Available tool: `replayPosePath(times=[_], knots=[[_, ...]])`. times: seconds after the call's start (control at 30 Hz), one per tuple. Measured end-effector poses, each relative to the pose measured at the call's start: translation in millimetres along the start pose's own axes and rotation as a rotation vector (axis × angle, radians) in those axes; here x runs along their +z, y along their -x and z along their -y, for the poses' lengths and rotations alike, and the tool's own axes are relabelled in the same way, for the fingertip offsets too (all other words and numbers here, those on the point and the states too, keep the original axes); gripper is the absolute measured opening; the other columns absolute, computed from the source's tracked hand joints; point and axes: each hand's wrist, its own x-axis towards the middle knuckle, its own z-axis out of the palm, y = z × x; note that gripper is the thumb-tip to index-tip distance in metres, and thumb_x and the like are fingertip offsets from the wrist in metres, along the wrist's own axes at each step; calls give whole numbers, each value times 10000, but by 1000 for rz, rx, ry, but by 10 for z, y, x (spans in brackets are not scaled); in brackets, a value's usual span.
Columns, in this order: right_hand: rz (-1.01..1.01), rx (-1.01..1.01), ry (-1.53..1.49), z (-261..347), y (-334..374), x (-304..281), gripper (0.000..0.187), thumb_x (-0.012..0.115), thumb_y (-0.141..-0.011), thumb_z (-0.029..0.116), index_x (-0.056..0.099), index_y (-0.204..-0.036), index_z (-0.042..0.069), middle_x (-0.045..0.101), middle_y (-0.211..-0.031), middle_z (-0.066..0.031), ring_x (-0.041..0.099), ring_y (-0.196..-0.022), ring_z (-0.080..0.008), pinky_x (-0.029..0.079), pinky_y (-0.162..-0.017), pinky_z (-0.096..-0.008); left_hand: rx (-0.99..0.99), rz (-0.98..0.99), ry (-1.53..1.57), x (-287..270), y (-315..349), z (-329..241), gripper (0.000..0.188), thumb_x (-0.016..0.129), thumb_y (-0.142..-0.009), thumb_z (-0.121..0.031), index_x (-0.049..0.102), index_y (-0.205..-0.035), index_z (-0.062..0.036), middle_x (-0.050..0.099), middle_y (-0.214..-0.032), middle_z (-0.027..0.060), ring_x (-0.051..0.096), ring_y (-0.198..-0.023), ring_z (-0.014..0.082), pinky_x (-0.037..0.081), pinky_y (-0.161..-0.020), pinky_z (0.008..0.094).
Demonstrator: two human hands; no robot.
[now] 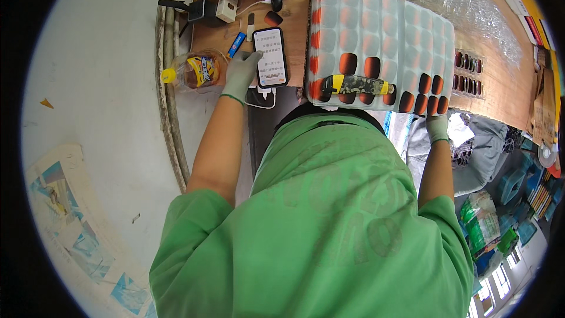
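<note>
And here is the left hand [240,73], in a pale glove, right up at the phone [274,53], a fingertip overlapping the left edge of its lit screen! The spread of those fingers is hard to read, and I can't tell if they grip. The phone sits at the table's [491,103] near edge, a white cable [268,106] at its bottom end. Just left, a blue stick [236,44], then a bottle [199,72] on its side, yellow cap outward.

Over to the right hand [436,126], gloved too, at the lower right edge of the lens tray [384,35]; its fingers are mostly hidden, so no telling whether they hold it. Dark lenses [348,63] dot the tray's lower rows, and a black-and-yellow tool [360,85] lies across them. Further right, clear plastic packs [471,9] crowd the table!
</note>
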Motion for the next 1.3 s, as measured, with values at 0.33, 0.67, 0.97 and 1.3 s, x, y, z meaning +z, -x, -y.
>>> replayPosePath(times=[0.33, 0.67, 0.97, 1.3], knots=[[-166, -167, 59, -100, 11, 90, 360, 644, -950, 275, 598, -1235, 60, 696, -1131, -218, 660, -1057, -384, 514, -871, -436, 203, -35, -13, 133, 202, 213, 623, 795, -786, -219, 553, -1287, 61, 703, -1117, 196, 695, -1032, 275, 536, -913, 354], [-57, -18, 43, 13, 26, 46, 388, 592, -896, 129, 553, -1279, 81, 593, -1231, -233, 582, -1133, -445, 498, -898, -489, 194, -122, -324, 228, 434, 39, 884, 898, -673, -286, 483, -1379, 45, 607, -1273, 207, 648, -1140, 303, 511, -998, 388], [-149, -113, 60, -138, 8, 145, 345, 619, -949, 271, 601, -1223, 62, 697, -1119, -224, 655, -1062, -424, 512, -854, -467, 160, -175, -386, 253, 455, -21, 878, 868, -692, -370, 487, -1394, -3, 559, -1323, 226, 601, -1204, 336, 483, -1030, 415], [-27, -53, -7, -101, 8, 79, 583, 605, -885, 56, 423, -1433, 137, 463, -1395, -251, 497, -1253, -467, 470, -995, -487, 99, -88, -129, 115, 238, -77, 700, 799, -785, -405, 580, -1256, 63, 692, -1121, 218, 692, -1027, 310, 527, -915, 383]])
